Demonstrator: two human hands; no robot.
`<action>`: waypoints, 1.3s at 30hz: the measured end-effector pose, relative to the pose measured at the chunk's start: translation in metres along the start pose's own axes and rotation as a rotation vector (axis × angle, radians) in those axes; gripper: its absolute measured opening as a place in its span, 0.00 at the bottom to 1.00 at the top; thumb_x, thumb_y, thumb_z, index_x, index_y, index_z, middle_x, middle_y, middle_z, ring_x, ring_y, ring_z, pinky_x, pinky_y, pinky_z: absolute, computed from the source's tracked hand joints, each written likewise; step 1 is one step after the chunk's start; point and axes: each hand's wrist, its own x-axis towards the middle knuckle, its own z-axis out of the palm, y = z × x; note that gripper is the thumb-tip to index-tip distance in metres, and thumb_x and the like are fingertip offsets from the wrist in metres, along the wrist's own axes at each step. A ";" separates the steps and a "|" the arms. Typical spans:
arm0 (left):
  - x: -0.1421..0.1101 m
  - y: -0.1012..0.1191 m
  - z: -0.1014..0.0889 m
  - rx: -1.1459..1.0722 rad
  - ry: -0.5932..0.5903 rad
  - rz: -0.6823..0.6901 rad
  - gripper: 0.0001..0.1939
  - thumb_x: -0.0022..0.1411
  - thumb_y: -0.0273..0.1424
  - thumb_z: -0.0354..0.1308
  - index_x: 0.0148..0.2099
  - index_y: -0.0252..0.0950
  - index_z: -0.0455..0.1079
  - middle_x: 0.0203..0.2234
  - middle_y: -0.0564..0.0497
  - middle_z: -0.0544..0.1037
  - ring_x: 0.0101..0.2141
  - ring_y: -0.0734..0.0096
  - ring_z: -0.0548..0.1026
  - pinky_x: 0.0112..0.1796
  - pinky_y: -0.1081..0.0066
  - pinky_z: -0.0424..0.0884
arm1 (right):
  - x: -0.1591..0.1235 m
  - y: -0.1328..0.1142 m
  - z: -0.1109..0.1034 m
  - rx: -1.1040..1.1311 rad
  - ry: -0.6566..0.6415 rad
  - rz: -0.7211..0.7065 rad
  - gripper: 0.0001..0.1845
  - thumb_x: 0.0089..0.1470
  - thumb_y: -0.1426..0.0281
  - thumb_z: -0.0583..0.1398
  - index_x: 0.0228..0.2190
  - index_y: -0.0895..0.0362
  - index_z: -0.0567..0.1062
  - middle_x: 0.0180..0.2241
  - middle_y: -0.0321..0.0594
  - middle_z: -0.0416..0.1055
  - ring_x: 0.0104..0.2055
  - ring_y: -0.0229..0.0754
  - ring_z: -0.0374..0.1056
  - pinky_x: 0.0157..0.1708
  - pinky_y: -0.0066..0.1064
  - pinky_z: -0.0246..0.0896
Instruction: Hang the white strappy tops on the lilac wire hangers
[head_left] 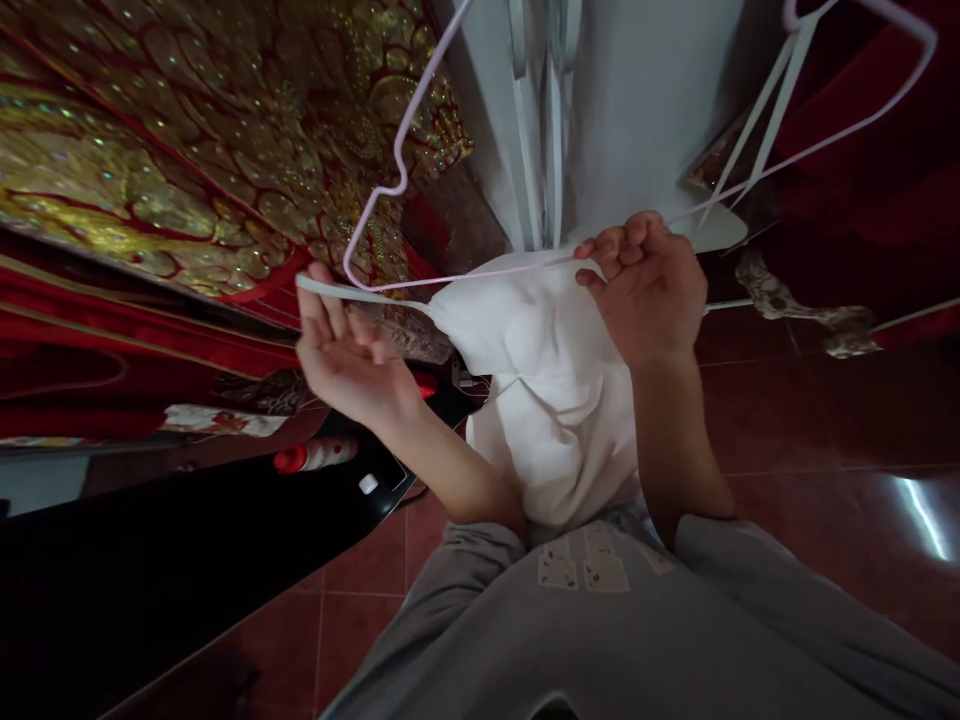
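Observation:
A white garment (547, 400) hangs in front of me from a thin pink wire hanger (397, 190). My left hand (341, 345) is palm up with fingers partly curled, and one white strap (352, 292) runs across its fingertips. My right hand (649, 285) is closed on the garment's upper edge and the hanger's lower wire. A second pair of white straps (757, 130) rises to the hanger's right end at the top right.
A red and gold embroidered cloth (187, 150) fills the upper left. A black surface (187, 560) with a red and white bottle (315, 455) lies at lower left. A white pillar (637, 100) stands behind. The floor (825, 420) is dark red tile.

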 end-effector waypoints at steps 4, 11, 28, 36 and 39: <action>-0.024 -0.033 0.022 -0.004 -0.189 -0.064 0.18 0.81 0.40 0.49 0.45 0.42 0.78 0.56 0.50 0.84 0.27 0.74 0.69 0.22 0.72 0.66 | -0.001 0.003 0.004 -0.003 -0.001 0.006 0.22 0.53 0.47 0.62 0.31 0.48 0.60 0.32 0.40 0.66 0.49 0.56 0.73 0.44 0.47 0.68; -0.047 -0.045 0.062 -0.164 -0.296 0.050 0.11 0.72 0.43 0.68 0.42 0.42 0.79 0.35 0.52 0.79 0.18 0.81 0.51 0.18 0.72 0.44 | -0.013 0.002 0.010 0.036 0.079 -0.061 0.15 0.57 0.50 0.64 0.34 0.47 0.71 0.34 0.38 0.75 0.46 0.50 0.76 0.45 0.45 0.74; -0.041 -0.051 0.055 -0.075 -0.247 0.038 0.10 0.78 0.42 0.61 0.48 0.44 0.80 0.40 0.49 0.83 0.20 0.77 0.56 0.24 0.69 0.53 | 0.009 -0.012 -0.034 -0.246 0.463 -0.509 0.07 0.60 0.73 0.61 0.31 0.54 0.78 0.27 0.34 0.66 0.29 0.33 0.61 0.32 0.26 0.62; -0.032 -0.048 0.054 -0.065 -0.262 0.034 0.10 0.78 0.41 0.61 0.47 0.41 0.79 0.39 0.48 0.83 0.19 0.79 0.58 0.23 0.71 0.52 | 0.006 -0.023 -0.049 -0.379 0.388 -0.443 0.08 0.55 0.77 0.64 0.27 0.53 0.80 0.26 0.35 0.71 0.28 0.35 0.63 0.33 0.28 0.64; -0.029 -0.050 0.056 -0.098 -0.278 0.097 0.10 0.79 0.40 0.60 0.46 0.42 0.78 0.36 0.51 0.82 0.16 0.81 0.49 0.20 0.71 0.44 | -0.007 -0.033 -0.042 -0.395 0.438 -0.511 0.10 0.54 0.80 0.65 0.28 0.52 0.82 0.29 0.35 0.74 0.33 0.35 0.68 0.39 0.28 0.71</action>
